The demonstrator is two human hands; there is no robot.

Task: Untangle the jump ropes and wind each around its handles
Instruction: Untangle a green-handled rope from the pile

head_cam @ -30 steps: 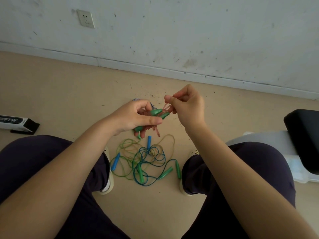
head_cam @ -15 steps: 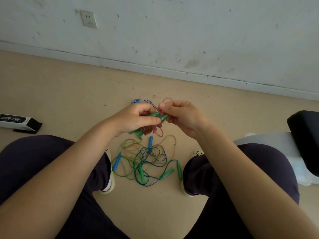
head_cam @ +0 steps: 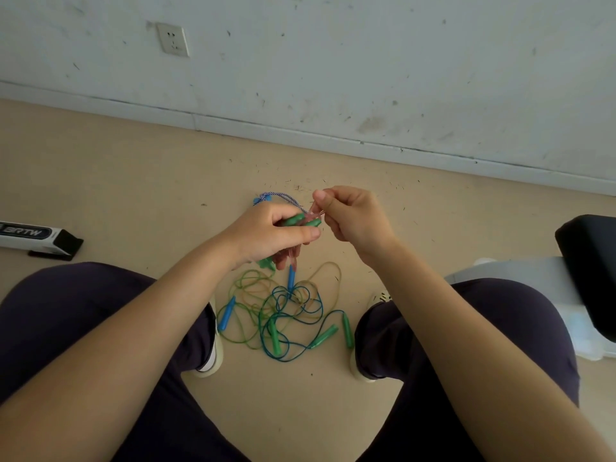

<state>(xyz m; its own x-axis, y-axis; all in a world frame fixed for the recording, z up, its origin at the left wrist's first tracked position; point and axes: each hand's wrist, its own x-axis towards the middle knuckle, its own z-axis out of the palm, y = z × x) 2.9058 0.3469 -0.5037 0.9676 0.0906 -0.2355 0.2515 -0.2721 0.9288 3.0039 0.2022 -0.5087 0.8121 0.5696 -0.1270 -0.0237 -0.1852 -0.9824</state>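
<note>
Head view shows the left hand (head_cam: pixel 266 235) clasping paired green handles (head_cam: pixel 301 221) above the floor tangle (head_cam: pixel 283 311), while the right hand (head_cam: pixel 353 218) pinches the thin, limp-looking pink cord (head_cam: pixel 315 213), best kept taut near the handles.

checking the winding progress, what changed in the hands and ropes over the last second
The right hand dipped in against the green handles half a second ago, then came back up and right, pinching the pink cord throughout: it looks like one more wrap. The left hand kept its grip on the handles. The tangled pile on the floor lies unchanged.
</note>
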